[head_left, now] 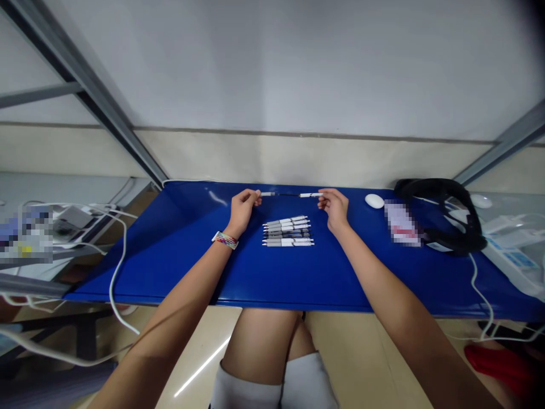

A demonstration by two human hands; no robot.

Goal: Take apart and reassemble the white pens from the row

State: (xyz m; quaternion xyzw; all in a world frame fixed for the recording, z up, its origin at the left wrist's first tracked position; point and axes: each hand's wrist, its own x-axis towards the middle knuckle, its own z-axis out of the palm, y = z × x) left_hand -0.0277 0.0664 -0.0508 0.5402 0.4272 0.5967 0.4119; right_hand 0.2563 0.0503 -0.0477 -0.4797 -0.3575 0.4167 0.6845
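A white pen (289, 195) is held level just above the far part of the blue table (179, 250), pulled apart so a thin dark refill shows between its two white halves. My left hand (243, 209) is closed on the left half, with a coloured band on the wrist. My right hand (334, 207) is closed on the right half. Between my hands, nearer to me, several white pens (288, 232) lie side by side in a neat row on the table.
A white mouse (374, 200) lies right of my right hand. Further right is a black headset (443, 218) with a blurred card and a white cable. White cables and devices clutter the left side. Metal frame bars rise at both sides.
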